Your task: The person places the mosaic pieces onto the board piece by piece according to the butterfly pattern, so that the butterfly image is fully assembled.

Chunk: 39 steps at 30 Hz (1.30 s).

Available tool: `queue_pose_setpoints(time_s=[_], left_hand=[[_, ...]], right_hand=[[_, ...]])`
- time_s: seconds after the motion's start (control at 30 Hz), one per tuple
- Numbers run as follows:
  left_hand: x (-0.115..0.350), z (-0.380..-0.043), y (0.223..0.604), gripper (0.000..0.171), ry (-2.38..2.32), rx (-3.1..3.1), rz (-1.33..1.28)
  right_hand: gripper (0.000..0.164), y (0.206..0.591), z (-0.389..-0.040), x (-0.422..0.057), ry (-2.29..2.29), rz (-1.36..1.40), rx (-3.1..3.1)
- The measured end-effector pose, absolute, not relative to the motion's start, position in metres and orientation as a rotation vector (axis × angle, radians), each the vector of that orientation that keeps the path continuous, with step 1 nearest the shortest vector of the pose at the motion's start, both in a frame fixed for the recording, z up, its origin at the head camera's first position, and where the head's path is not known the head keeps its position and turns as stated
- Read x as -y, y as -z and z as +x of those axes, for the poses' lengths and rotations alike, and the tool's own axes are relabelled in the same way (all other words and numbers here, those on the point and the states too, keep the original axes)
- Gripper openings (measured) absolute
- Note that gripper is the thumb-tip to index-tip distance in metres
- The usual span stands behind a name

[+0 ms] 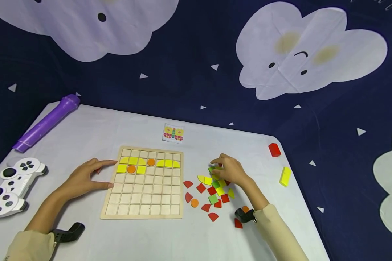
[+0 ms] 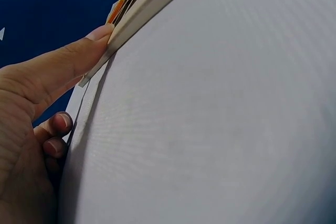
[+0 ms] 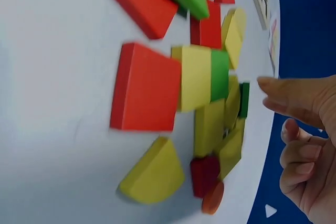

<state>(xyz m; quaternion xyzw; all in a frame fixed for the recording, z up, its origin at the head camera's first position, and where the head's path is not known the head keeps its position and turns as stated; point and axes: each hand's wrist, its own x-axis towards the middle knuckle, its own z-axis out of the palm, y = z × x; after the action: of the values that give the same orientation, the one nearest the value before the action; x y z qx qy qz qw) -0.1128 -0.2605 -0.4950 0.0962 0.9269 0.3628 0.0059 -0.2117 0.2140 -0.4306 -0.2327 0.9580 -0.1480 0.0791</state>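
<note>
My left hand is at the left edge of a wooden grid board, with thumb and index finger spread apart. In the left wrist view, the thumb rests against the board's rim. Yellow pieces and two orange discs lie in the board's upper rows. My right hand hovers over the far side of a pile of loose pieces. In the right wrist view, its fingers are near a dark green piece, apart from it, and no held piece shows.
A butterfly picture card lies behind the board. Red quarter-rounds and green squares are scattered right of it. At left are a white game controller and a purple microphone; red and yellow blocks stand far right.
</note>
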Motion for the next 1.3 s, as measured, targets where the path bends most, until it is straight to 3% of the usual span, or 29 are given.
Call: queue_pose_setpoints(time_s=[0.5, 1.3], left_hand=[[0.259, -0.111, 0.494, 0.074, -1.138, -2.906, 0.301], [0.259, -0.111, 0.493, 0.074, -1.139, -2.912, 0.303]], right_hand=[[0.026, 0.439, -0.222, -0.222, 0.484, -0.651, -2.818], [0.024, 0.446, -0.219, -0.198, 0.395, -0.978, -2.992]])
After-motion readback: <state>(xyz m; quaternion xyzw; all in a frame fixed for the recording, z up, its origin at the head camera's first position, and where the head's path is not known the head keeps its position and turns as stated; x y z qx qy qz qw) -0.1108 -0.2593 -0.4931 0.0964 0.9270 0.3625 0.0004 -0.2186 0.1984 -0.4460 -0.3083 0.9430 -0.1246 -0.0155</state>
